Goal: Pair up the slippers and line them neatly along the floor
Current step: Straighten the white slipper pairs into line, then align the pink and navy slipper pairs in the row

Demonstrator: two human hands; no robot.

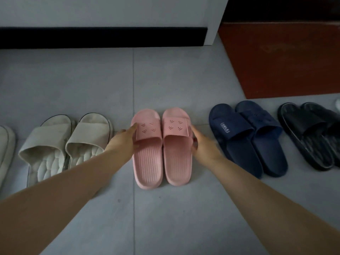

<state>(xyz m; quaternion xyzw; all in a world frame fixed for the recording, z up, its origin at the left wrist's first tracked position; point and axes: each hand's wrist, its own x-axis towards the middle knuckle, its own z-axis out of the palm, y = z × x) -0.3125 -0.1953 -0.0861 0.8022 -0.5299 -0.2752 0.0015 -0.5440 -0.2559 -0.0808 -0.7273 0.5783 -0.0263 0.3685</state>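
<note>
Hands flank the pink pair (161, 146) at mid-frame on the floor, left hand (127, 139) and right hand (200, 144) spread flat against its outer sides, and an uneven squeeze could skew it toward the navy pair (248, 137).

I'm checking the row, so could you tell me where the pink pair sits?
In the head view, the pink pair sits mid-row between the beige pair and navy pair.

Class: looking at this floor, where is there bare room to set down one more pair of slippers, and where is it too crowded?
Bare grey tile floor lies between the slipper row and the black skirting, and in front of the pink plastic slippers. Crowded: the row itself, with both hands filling the gaps beside the pink pair, and the navy slippers overlapping near the black slippers.
</note>
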